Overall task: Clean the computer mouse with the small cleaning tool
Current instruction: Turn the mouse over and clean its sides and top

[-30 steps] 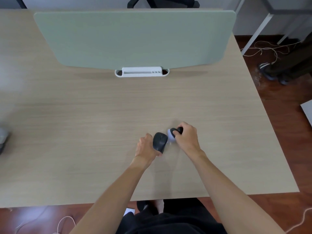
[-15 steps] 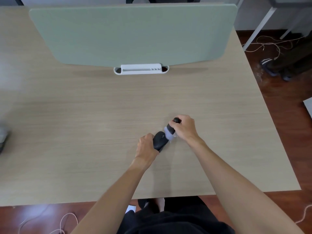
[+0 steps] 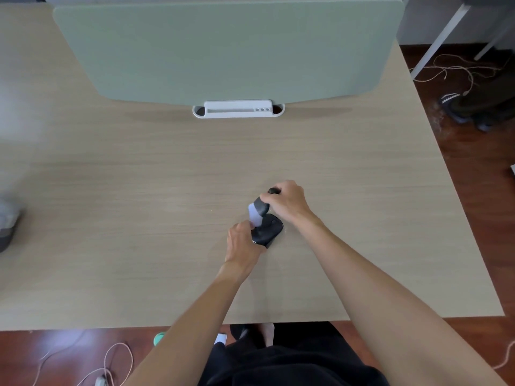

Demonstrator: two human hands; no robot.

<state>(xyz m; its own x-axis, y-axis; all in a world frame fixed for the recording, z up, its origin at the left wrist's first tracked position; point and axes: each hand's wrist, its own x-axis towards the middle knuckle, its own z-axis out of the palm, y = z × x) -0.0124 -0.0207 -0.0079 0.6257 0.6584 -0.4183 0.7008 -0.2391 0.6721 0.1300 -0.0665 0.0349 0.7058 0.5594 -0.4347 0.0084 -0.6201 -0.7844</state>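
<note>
A black computer mouse lies on the wooden desk, a little right of centre and near the front edge. My left hand grips its left side. My right hand holds a small cleaning brush with a dark handle and pale lavender bristles. The bristles point down and left and touch the mouse's front left part, close to my left fingers. The brush looks slightly blurred.
A green divider panel stands across the back of the desk on a white base. A grey object sits at the desk's left edge. Cables and shoes lie on the floor to the right and below.
The brush has swung from the mouse's right side up and over to its front left. My right hand has risen away from the desk's front edge. My left hand has kept its hold on the mouse.
</note>
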